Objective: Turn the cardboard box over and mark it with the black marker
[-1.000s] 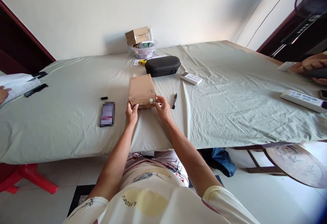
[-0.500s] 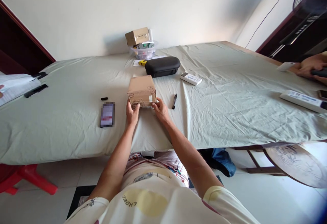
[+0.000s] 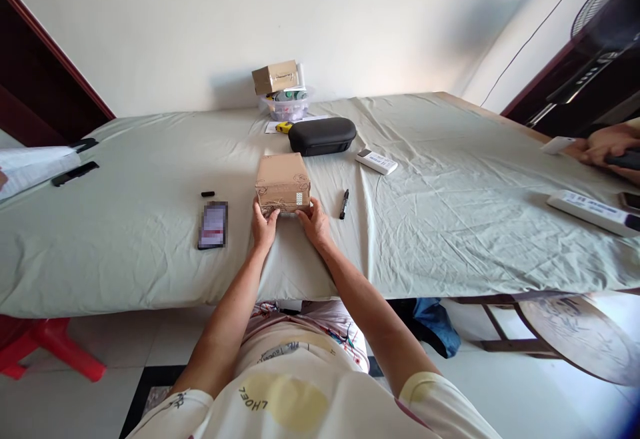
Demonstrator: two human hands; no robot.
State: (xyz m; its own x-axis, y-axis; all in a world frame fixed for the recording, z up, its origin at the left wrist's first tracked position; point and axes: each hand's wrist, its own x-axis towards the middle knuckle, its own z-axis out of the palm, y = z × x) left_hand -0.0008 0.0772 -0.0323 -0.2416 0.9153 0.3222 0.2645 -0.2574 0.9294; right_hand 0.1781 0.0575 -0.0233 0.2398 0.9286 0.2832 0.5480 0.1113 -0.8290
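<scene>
Fingers (image 3: 269,215) of the left hand (image 3: 263,225) curl against the near left corner of a cardboard box (image 3: 283,177), and those of the right hand (image 3: 311,221) press in at its near right corner. Both sets are closed on the carton rather than spread, so it sits clamped between the two palms. The grip at both corners seems meant to keep the box square and steady. The box rests on the counter (image 3: 450,225) close to the near edge, directly in front of the person, with its taped, printed side facing them. Just right of the right hand lies a black marker pen (image 3: 343,203), and its likely cap (image 3: 207,193) lies apart on the left, beyond a phone (image 3: 213,224) lying flat beside the left hand. Farther off, past the box, a black zip case (image 3: 322,135) and a white remote control (image 3: 376,161) sit within reach. A smaller carton (image 3: 275,77) is perched on a clear plastic tub (image 3: 289,107) against the far wall, probably stacked there to stay out of the way. A pale green cloth covers the whole counter. At the far right edge another person's hand (image 3: 607,145) rests near a long white device (image 3: 590,211).
</scene>
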